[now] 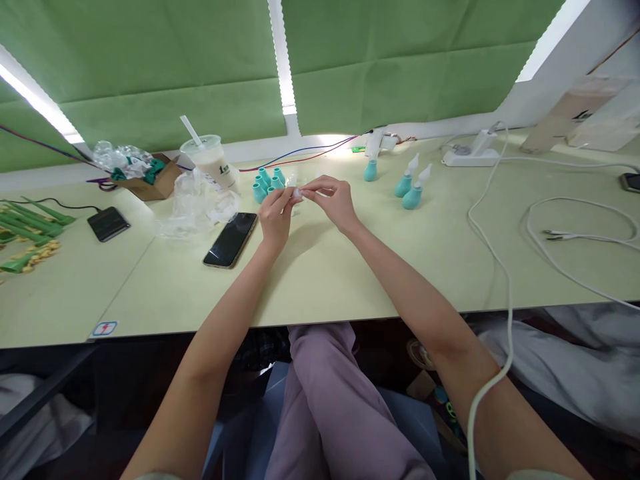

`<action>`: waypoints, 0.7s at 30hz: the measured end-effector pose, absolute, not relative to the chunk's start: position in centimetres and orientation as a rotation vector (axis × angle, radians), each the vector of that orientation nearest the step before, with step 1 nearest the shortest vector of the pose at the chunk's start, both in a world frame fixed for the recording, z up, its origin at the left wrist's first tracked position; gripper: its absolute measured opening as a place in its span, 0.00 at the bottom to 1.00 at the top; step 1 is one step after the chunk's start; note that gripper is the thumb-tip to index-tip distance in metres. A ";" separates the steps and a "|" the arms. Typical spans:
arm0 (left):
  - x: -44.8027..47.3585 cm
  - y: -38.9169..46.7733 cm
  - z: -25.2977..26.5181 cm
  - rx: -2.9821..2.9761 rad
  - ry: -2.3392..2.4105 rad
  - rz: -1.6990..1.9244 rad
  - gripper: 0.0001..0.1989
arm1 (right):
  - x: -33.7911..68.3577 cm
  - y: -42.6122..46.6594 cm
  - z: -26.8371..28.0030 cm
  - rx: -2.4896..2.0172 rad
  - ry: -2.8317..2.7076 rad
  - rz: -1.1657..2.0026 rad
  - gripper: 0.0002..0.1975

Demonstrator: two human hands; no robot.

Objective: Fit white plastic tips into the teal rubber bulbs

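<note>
Both hands meet over the table, their fingertips pinched around a small white translucent piece (pixel 297 194). My left hand (pixel 277 215) grips it from the left side, and my right hand (pixel 336 202) from the right. Fingers cover most of the piece, so its exact shape is hidden. Right behind my left hand stands a cluster of several teal bulb-shaped holders (pixel 263 180) with open tops. Off to the right, a teal holder (pixel 370 172) and two more teal holders (pixel 413 198) stand upright; the two carry clear flame-shaped tips (pixel 425 175).
A black phone (pixel 231 240) lies left of my left hand. Behind it are crumpled plastic bags (pixel 197 203), a drink cup (pixel 213 163) with a straw and a cardboard box (pixel 155 181). White cables (pixel 483 230) run from a power strip (pixel 470 157) across the right side.
</note>
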State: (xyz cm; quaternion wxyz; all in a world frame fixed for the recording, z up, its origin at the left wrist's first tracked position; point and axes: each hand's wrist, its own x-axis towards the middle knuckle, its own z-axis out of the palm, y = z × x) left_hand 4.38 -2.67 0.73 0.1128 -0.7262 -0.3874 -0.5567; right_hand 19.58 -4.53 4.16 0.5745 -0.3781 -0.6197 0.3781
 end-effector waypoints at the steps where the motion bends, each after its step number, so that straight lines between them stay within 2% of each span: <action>1: 4.3 -2.6 0.7 -2.130 -1.125 -1.616 0.17 | 19.6 -4.4 4.1 -0.880 -1.438 0.917 0.11; 7: 3.9 -2.1 0.1 -2.187 -1.086 -1.558 0.16 | 20.2 -3.4 3.6 -0.881 -1.396 1.156 0.16; 21: 3.7 -1.6 -0.8 -2.252 -1.070 -1.472 0.18 | 20.8 -2.8 2.9 -0.865 -1.277 1.444 0.15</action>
